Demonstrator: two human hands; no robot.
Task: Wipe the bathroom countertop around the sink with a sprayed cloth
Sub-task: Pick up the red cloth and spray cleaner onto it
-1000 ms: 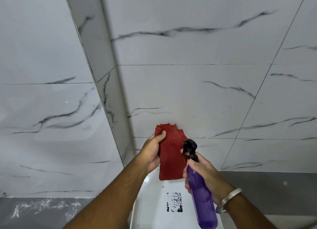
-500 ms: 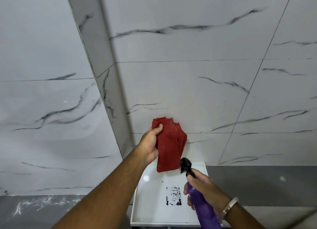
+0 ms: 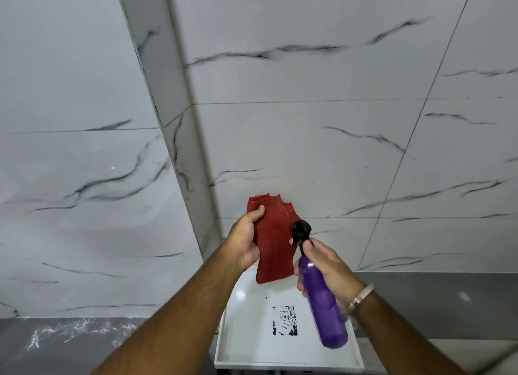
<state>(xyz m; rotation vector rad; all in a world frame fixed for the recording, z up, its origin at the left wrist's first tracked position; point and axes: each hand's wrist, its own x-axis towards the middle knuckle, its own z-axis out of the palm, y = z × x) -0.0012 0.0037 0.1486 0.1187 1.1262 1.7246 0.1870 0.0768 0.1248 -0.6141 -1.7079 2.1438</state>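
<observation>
The left hand (image 3: 246, 240) is closed on a folded, dark red cloth (image 3: 273, 242), thumb pressed across its upper left corner and the other fingers hidden behind it, so the cloth hangs upright in the air with its lower edge loose above the far rim of a white rectangular sink (image 3: 244, 335). The right hand (image 3: 326, 268) is wrapped around the neck of a translucent purple plastic spray bottle (image 3: 322, 304), a finger curled at the trigger below its black spray head (image 3: 301, 230). The bottle is tilted, its base toward the camera and low right, its nozzle up and just beside the right edge of the cloth; whether the two touch cannot be told. A pale bangle (image 3: 361, 297) sits on the right wrist. The sink lies below both hands, flat-bottomed, with a patchy black printed mark (image 3: 284, 320) on its floor. A dark grey worktop (image 3: 70, 343) runs to the left of the sink, flecked with white streaks, and a plainer grey stretch continues on the right. Behind stand glossy white marble-look wall tiles (image 3: 308, 136) with thin black veins, and a tiled vertical column (image 3: 171, 108) juts out at the left.
</observation>
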